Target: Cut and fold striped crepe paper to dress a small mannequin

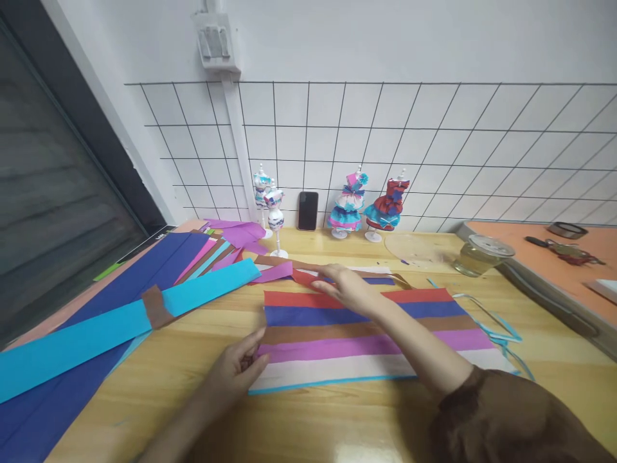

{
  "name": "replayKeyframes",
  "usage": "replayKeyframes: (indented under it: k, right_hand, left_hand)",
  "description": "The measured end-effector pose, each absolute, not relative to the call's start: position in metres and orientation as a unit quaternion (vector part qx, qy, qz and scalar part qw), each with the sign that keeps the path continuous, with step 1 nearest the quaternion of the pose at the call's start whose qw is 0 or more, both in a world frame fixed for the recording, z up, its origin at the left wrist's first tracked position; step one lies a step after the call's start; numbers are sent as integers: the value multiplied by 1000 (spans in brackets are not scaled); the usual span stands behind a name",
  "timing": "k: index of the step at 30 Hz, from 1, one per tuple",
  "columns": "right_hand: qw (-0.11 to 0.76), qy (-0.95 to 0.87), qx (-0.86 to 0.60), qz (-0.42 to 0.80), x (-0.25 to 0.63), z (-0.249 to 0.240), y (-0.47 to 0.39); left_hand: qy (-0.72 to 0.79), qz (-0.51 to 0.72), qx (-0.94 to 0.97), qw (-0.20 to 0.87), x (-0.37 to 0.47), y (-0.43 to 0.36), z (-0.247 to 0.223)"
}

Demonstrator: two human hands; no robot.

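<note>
Striped paper stack (366, 337): bands of red, blue, brown, purple, white w/ a thin cyan lower edge, lying flat on the wooden table (308, 424), directly under and between both hands. Left hand (236, 370): at the stack's near-left corner, fingers curled w/ thumb and fingertips pinching the edge of the purple band. Right hand (344, 286): reaching across the stack to its far side, palm down, fingers straight and spread flat on a red strip (308, 278) at the far edge; not clamped on anything. Brown sleeve (506, 418) covers the right upper arm.

Left of the left hand: long cyan strip (110, 325) w/ a brown piece across it, over dark blue sheets (72, 379); more pink and purple sheets (236, 235) beyond. Right of the right hand: loose thin cyan offcuts (501, 331) and a glass jar (482, 255) w/ lid. Beyond the right hand, along the wall: four small dress mannequins (347, 206) in paper outfits and a dark phone (308, 210) propped upright.

Room: white wall w/ black wire grid (434, 141); dark window (53, 193) far left; orange surface (554, 257) far right w/ tape roll and tools.
</note>
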State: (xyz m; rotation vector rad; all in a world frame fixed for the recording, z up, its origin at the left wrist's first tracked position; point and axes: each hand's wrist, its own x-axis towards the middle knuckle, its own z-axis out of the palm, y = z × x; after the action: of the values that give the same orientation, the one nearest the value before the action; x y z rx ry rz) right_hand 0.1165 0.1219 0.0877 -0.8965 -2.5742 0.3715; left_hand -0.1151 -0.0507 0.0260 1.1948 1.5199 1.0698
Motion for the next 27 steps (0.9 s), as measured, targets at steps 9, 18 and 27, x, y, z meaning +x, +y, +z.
replayKeyframes:
  k: [9,18,27]
  right_hand:
    - [176,-867,-216,413,64,92,100]
    - [166,-829,-203,495,82,99,110]
    - [199,-877,-231,372,74,96,98]
  left_hand:
    - [619,379,564,393,-116,-53,36]
    - [570,397,575,432,-147,14,63]
    - [607,569,454,319,-148,149,62]
